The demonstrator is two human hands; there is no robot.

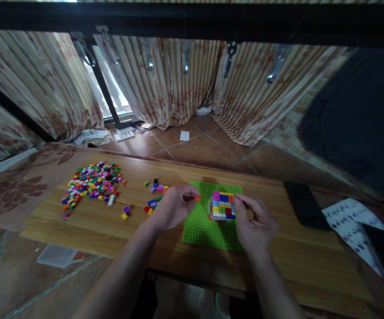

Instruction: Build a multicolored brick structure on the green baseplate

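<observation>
My left hand (175, 204) pinches a small orange toy brick (197, 198) between thumb and fingertips, over the left part of a green studded baseplate (197, 228). On the baseplate stands a squat block built of multicoloured toy bricks (223, 207), its top a patchwork of yellow, blue, white, orange and red. My right hand (256, 219) is closed at the block's right side, thumb and index finger together at its back right corner. Whether a brick sits between those fingertips is hidden. Several loose bricks (152, 203) lie left of the baseplate, partly behind my left hand.
A large heap of mixed bricks (92, 181) covers the left of the wooden table (139, 175). At the right lie a black phone-like slab (305, 206), a printed sheet (348, 228) and another dark device (383, 252). A clear plastic lid or box (57, 255) is on the floor.
</observation>
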